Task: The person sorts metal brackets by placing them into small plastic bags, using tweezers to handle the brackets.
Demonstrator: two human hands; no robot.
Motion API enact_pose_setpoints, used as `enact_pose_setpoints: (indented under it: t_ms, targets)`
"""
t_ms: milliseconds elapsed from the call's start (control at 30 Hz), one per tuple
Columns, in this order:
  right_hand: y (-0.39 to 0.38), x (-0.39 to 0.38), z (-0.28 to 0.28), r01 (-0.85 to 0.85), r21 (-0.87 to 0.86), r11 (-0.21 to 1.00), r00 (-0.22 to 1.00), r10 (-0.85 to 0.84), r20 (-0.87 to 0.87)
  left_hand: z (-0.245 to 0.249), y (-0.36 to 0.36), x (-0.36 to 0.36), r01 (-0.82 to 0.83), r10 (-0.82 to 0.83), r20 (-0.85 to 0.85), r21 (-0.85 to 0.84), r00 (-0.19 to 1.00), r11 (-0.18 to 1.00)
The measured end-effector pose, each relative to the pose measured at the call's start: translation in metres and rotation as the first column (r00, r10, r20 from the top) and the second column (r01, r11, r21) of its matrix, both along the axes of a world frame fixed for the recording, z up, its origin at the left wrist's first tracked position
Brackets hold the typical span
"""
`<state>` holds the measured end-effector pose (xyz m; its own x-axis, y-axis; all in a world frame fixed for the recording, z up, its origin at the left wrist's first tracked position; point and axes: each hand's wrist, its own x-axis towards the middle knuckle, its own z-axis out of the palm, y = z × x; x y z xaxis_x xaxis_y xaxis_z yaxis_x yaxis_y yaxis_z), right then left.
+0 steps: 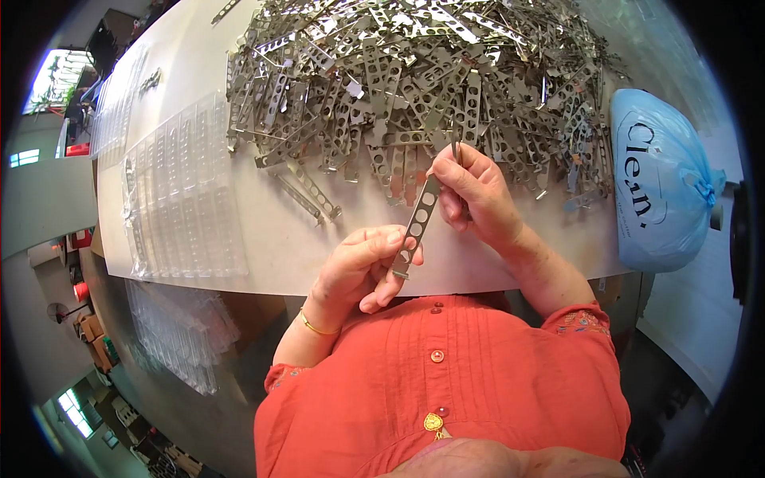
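Note:
A long metal slot bracket (420, 217) with a row of round holes is held at a slant in front of my chest. My left hand (362, 263) pinches its lower part between thumb and fingers. At its upper end, my right hand (480, 195) closes thumb and fingers on it. A thin dark piece (456, 147) also sticks up from the right fingers; its kind I cannot make out. Just beyond both hands lies a big heap of similar metal brackets (390, 88) on the white table (279, 251).
Clear plastic trays (187, 187) with rows of slots lie on the table at left. More clear trays (179, 327) are stacked below the table's edge. A tied blue plastic bag (661, 183) stands at right. Two loose brackets (307, 193) lie before the heap.

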<state>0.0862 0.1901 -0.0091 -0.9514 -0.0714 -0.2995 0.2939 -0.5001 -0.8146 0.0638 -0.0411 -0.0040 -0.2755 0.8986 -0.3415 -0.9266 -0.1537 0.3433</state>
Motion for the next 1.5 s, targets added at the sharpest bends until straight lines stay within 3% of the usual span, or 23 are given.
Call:
enact_pose_setpoints:
  t_ms: [33,100,333,500,700,933,1033,1133,1200,1333,1433,1500]
  targets:
    - [0.000,0.000,0.000,0.001,0.001,1.000,1.000,-0.001,-0.001,0.003,0.000,0.002,0.001,-0.001,-0.001,0.001,1.000,1.000]
    - [-0.002,0.001,0.001,-0.012,-0.035,0.999,1.000,0.012,-0.010,0.010,0.000,0.006,-0.035,0.023,-0.075,-0.168,0.997,0.985]
    - [-0.001,0.003,0.001,-0.080,-0.124,0.989,0.993,0.069,-0.093,-0.001,-0.001,0.005,-0.029,0.027,-0.142,-0.012,0.990,1.000]
    - [-0.001,0.005,0.007,-0.103,-0.051,0.993,0.995,0.103,-0.011,0.014,0.004,0.004,-0.036,-0.058,-0.341,-0.262,0.938,0.964]
    - [0.000,0.003,-0.002,-0.156,-0.122,0.980,0.983,0.142,-0.115,0.013,0.006,0.004,-0.078,-0.063,-0.419,-0.310,0.906,0.948]
    - [-0.001,0.003,0.008,-0.274,-0.100,0.956,0.960,0.266,-0.088,0.012,0.008,0.001,-0.057,-0.092,-0.463,-0.298,0.882,0.953]
    - [0.002,0.003,0.005,-0.278,-0.141,0.950,0.960,0.267,-0.087,0.019,0.017,0.001,-0.082,-0.157,-0.536,-0.396,0.830,0.915]
    - [0.002,0.002,0.002,-0.251,-0.157,0.955,0.967,0.240,-0.085,0.021,0.026,0.002,-0.197,-0.111,-0.666,-0.369,0.737,0.908]
    - [0.000,0.003,0.002,-0.216,-0.094,0.972,0.975,0.211,-0.067,0.019,0.031,0.003,-0.334,-0.041,-0.807,-0.289,0.589,0.897]
    - [-0.002,0.002,0.006,-0.170,-0.071,0.983,0.984,0.166,-0.057,0.024,0.034,-0.001,-0.380,-0.065,-0.822,-0.330,0.566,0.864]
    - [-0.003,0.001,0.009,-0.156,-0.045,0.987,0.987,0.154,-0.052,0.024,0.036,-0.003,-0.364,-0.132,-0.870,-0.331,0.476,0.871]
    - [-0.004,0.001,0.008,-0.155,-0.026,0.988,0.987,0.153,-0.053,0.029,0.039,-0.004,-0.425,-0.278,-0.936,-0.346,0.215,0.837]
